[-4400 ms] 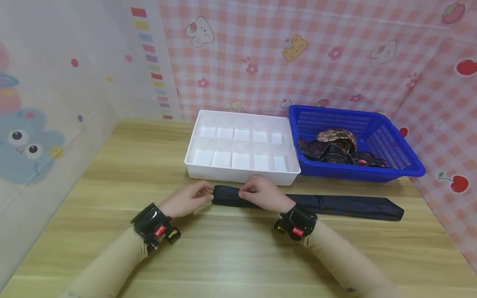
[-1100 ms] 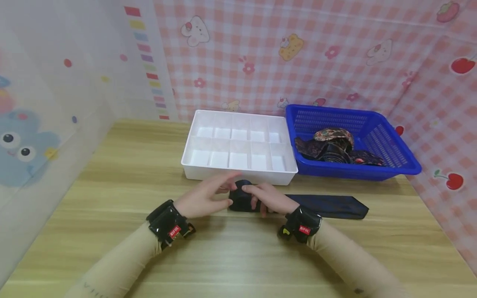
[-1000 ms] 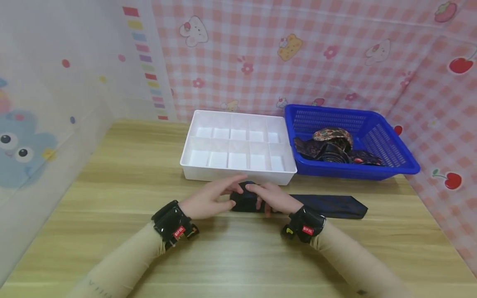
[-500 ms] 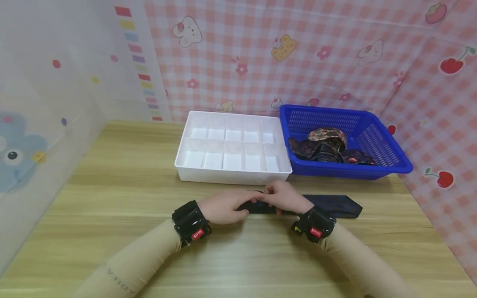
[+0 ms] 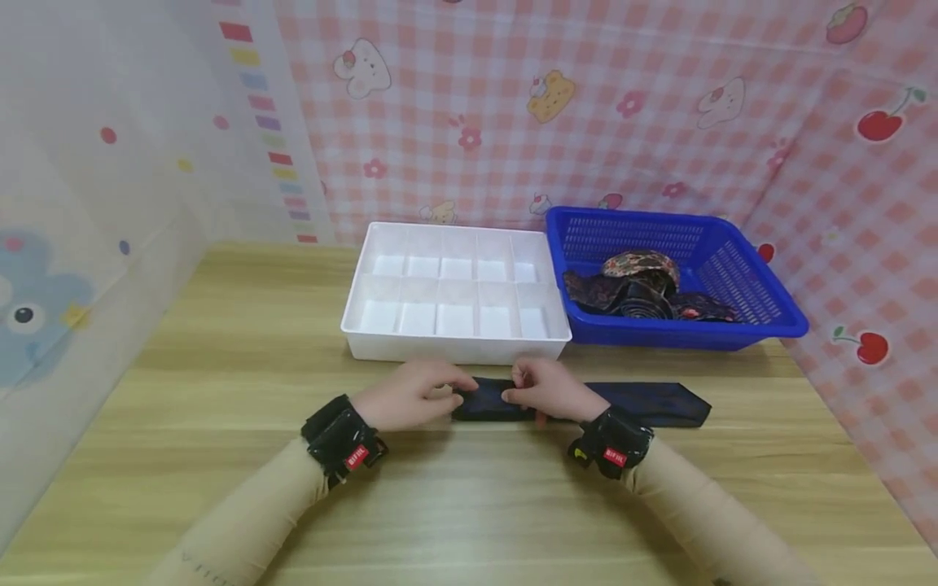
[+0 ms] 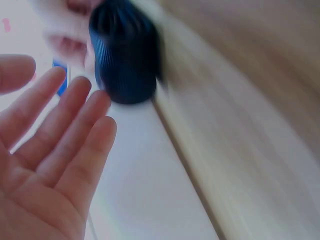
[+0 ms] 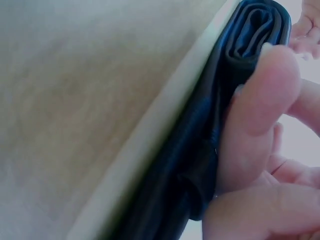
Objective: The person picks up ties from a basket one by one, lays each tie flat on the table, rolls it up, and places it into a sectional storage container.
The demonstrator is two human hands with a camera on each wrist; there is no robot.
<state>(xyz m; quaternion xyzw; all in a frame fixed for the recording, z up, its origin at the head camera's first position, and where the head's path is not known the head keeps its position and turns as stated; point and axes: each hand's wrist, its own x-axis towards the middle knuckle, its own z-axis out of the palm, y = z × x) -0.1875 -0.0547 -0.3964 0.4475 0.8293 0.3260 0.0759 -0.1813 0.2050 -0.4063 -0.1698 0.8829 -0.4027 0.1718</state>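
A dark navy necktie (image 5: pixel 648 404) lies on the table, its left part wound into a flattened roll (image 5: pixel 487 399) and its pointed end stretching right. In the right wrist view the coiled layers of the roll (image 7: pixel 255 32) show at its side. My right hand (image 5: pixel 553 389) pinches the roll; its thumb lies against the coil (image 7: pixel 272 75). At the roll's left end, my left hand (image 5: pixel 410 396) has its fingers spread and extended, and the left wrist view shows this left hand (image 6: pixel 55 160) apart from the fabric.
Behind the hands stands a white divided box (image 5: pixel 454 348) with several compartments. A blue basket (image 5: pixel 689 334) beside it holds several patterned, dark rolled ties (image 5: pixel 641 297). Cloth walls (image 5: pixel 469 98) enclose the wooden table (image 5: pixel 469 505) at the back and sides.
The necktie has been wound up from its left end, so its flat tail is shorter. In the last half second my left hand has drawn back left from the roll; the right hand stays on it.
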